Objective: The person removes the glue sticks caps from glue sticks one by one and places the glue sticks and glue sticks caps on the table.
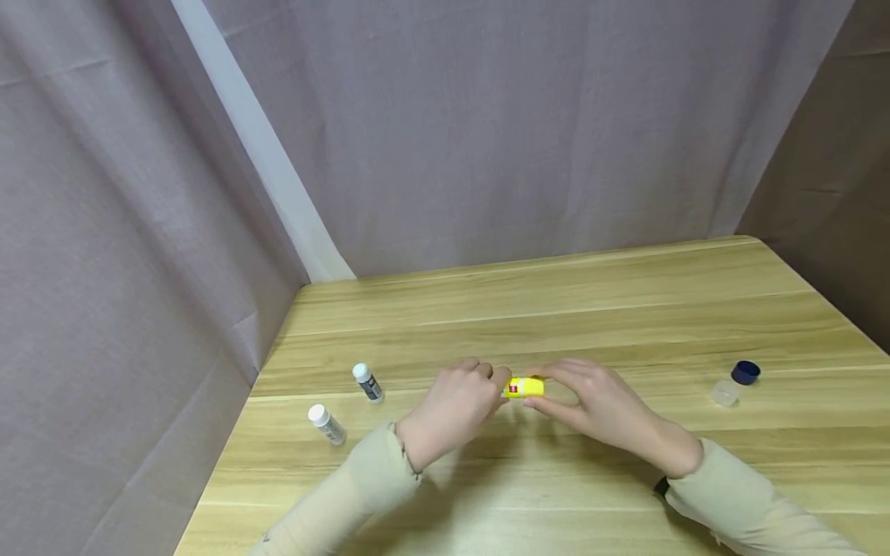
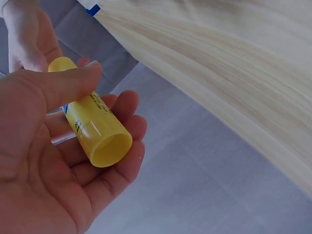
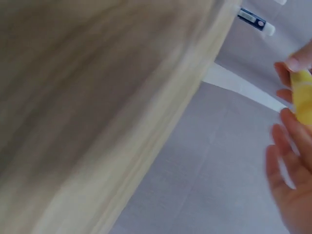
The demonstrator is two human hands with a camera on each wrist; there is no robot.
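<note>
A yellow glue stick (image 1: 524,388) with a white band and a small red label lies level between both hands, above the table. My left hand (image 1: 459,401) holds it by its left part; in the left wrist view the thumb presses it against the curled fingers, and a hollow round end (image 2: 111,150) faces the camera. My right hand (image 1: 601,401) pinches the other end between thumb and forefinger. In the right wrist view, the right hand's other fingers (image 3: 285,165) are spread beside the glue stick (image 3: 303,97), which the frame edge cuts off.
Two small white-capped tubes, one dark-labelled (image 1: 368,383) and one pale (image 1: 327,425), stand at the left of the wooden table (image 1: 556,309). A dark blue cap (image 1: 746,372) and a translucent piece (image 1: 725,394) lie at the right. Grey curtains (image 1: 487,131) hang behind.
</note>
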